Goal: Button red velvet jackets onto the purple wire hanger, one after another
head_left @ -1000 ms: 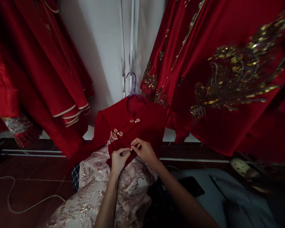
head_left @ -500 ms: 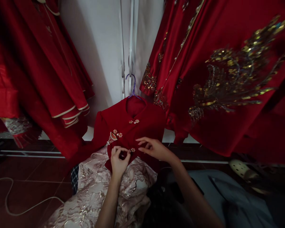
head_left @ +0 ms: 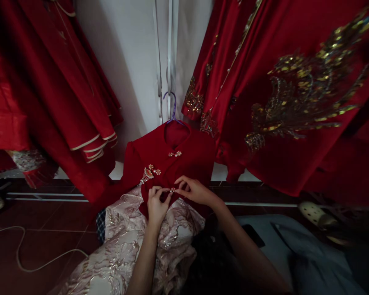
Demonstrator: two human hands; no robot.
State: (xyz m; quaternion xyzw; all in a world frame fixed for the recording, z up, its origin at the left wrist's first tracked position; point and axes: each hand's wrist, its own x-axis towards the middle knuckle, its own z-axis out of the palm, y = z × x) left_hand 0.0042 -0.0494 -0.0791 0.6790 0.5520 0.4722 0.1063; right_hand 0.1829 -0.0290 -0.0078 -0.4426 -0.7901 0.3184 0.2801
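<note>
A red jacket [head_left: 153, 143] hangs on a purple hanger [head_left: 174, 110] in front of me. Pearl-like flower clasps mark its front: an upper clasp [head_left: 175, 154] below the neckline and a lower clasp [head_left: 172, 190] near the hem. A jewelled brooch-like ornament [head_left: 147, 174] with dangling strands sits on the left side of the chest. My left hand [head_left: 156, 205] pinches the left end of the lower clasp between thumb and finger. From the other side, my right hand [head_left: 193, 190] pinches at its right end. My fingertips partly cover the clasp.
Red garments [head_left: 58, 82] hang at left, and a red gown with gold sequins [head_left: 304, 90] hangs at right. Pale brocade fabric [head_left: 126, 237] lies below the jacket. A white cable [head_left: 49, 262] crosses the tiled floor. A dark phone-like object [head_left: 252, 235] and a pale clog [head_left: 312, 213] lie at right.
My right hand has moved left and closed its fingers onto the lower clasp. My left hand keeps its pinch there. The view has shifted slightly.
</note>
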